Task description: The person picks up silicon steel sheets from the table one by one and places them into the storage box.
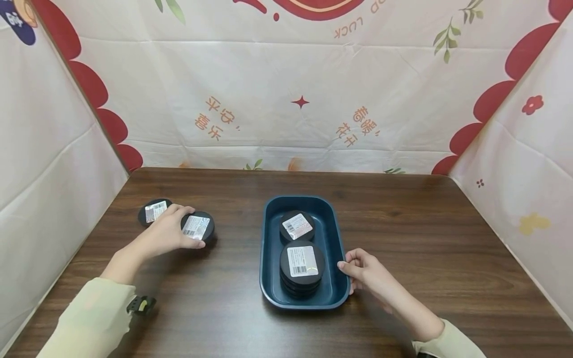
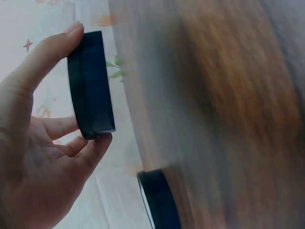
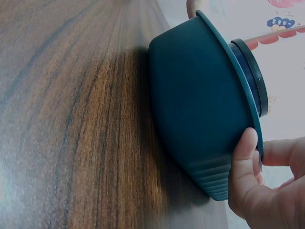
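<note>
My left hand (image 1: 172, 231) pinches a flat round black container (image 1: 198, 226) by its edge, thumb on one side and fingers on the other. In the left wrist view this container (image 2: 93, 86) is lifted off the table. A second labelled black container (image 1: 154, 212) lies on the table beyond my left wrist. My right hand (image 1: 364, 271) grips the rim of a dark blue tray (image 1: 332, 248) at its near right side, thumb and fingers on either side of the rim. Inside the tray are a stack of black containers (image 1: 302, 271) at the near end and another black container (image 1: 297, 226) behind it.
The tray stands on a brown wooden table (image 1: 403, 219). A white printed cloth (image 1: 277, 99) hangs along the back and both sides. A dark strap (image 1: 141, 305) sits at the left sleeve.
</note>
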Available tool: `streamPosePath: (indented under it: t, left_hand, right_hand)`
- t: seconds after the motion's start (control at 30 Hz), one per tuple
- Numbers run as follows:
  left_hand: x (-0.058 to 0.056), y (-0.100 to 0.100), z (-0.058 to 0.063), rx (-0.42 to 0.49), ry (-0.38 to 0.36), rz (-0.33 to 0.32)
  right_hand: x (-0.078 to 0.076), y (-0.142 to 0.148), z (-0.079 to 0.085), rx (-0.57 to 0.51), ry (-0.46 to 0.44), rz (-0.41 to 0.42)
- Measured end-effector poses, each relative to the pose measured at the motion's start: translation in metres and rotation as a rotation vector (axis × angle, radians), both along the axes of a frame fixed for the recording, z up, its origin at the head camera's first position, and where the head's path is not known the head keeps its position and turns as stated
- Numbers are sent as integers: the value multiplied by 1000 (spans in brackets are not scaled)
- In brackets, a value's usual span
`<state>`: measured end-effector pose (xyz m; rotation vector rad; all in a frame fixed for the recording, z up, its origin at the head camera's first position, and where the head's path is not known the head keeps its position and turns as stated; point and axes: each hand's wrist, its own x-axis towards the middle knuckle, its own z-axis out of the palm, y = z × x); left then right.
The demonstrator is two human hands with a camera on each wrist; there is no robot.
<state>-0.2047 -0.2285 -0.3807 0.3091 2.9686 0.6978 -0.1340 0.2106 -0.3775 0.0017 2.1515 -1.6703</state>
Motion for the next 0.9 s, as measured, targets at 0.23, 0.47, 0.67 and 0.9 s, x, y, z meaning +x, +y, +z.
streamPosePath:
  t: [0.23,0.47,0.67,0.9]
  left_hand:
    - [0,15,11,47,25,-16]
    - [-1,29,17,69,56,-37]
    - [-4,41,24,95,68,-70]
    - [-6,56,34,107,58,-110]
  right_hand:
    - [0,0,-1,7,-3,0]
    - [0,0,0,3,-3,6]
    - [1,0,-1,6,-2,0]
    - [1,0,0,7,-2,-3]
